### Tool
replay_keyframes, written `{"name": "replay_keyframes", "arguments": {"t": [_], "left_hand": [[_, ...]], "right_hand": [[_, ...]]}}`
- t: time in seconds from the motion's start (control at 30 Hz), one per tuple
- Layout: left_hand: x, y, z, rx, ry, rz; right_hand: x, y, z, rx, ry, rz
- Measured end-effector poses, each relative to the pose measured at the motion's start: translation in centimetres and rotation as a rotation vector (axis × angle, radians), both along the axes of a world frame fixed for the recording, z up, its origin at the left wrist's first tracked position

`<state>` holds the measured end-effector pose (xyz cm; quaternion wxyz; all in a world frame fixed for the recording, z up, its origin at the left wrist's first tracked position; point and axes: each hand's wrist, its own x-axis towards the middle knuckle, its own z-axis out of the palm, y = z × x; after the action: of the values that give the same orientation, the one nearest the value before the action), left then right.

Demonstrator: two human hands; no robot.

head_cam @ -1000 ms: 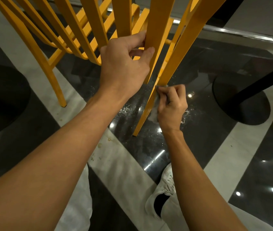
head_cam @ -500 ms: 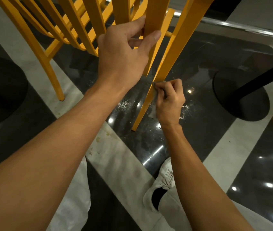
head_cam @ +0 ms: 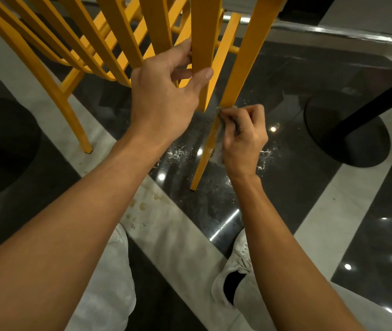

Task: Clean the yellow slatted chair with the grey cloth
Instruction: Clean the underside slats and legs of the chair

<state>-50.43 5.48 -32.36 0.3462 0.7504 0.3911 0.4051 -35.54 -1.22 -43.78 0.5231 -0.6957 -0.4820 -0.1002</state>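
Note:
The yellow slatted chair (head_cam: 109, 39) fills the top of the head view, with its near rear leg (head_cam: 204, 158) slanting down to the dark floor. My left hand (head_cam: 166, 96) grips a back slat between thumb and fingers. Lower and to the right, my right hand (head_cam: 242, 137) pinches the grey cloth (head_cam: 217, 151) against the leg's right side, about halfway down. Most of the cloth is hidden behind my fingers and the leg.
A black round table base (head_cam: 348, 130) with a slanting black pole stands at the right. Another dark round base (head_cam: 1, 149) lies at the left. White specks are scattered on the glossy floor around the leg's foot. My white shoe (head_cam: 235, 271) stands below.
My right hand with the cloth has slid a little up the leg. My left hand keeps its hold on the slat. The view has shifted slightly.

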Motion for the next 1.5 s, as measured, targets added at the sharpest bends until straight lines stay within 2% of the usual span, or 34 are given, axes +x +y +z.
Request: {"name": "replay_keyframes", "arguments": {"t": [0.07,0.3,0.53,0.73,0.87,0.97,1.17,1.4,1.5], "left_hand": [[0.0,-0.1,-0.2,-0.016,0.014,0.002],[0.8,0.1,-4.2,-0.16,0.095,0.019],[2.2,0.8,-10.1,-0.278,0.156,0.045],[2.4,0.7,-11.0,-0.326,0.124,0.062],[2.2,0.2,-11.4,-0.366,0.141,0.054],[1.9,0.0,-11.5,-0.378,0.148,0.04],[1.2,0.2,-11.7,-0.34,0.194,-0.009],[1.4,0.6,-11.8,-0.306,0.191,0.035],[1.4,0.8,-11.8,-0.305,0.195,0.028]], "right_hand": [[0.0,0.1,0.3,0.029,-0.007,0.002],[-0.6,-0.8,-3.6,-0.103,0.057,0.033],[0.2,-0.1,-1.5,0.031,0.018,0.049],[-0.1,-1.3,-5.8,-0.163,0.005,0.069],[0.1,-0.8,-4.1,-0.081,0.011,0.042],[0.3,-0.1,-2.8,0.009,-0.009,0.028],[-0.1,-0.6,-5.4,-0.152,-0.036,0.086],[0.3,-0.1,-3.3,-0.016,-0.056,0.042],[0.3,-0.5,-5.7,-0.11,-0.07,0.073]]}}
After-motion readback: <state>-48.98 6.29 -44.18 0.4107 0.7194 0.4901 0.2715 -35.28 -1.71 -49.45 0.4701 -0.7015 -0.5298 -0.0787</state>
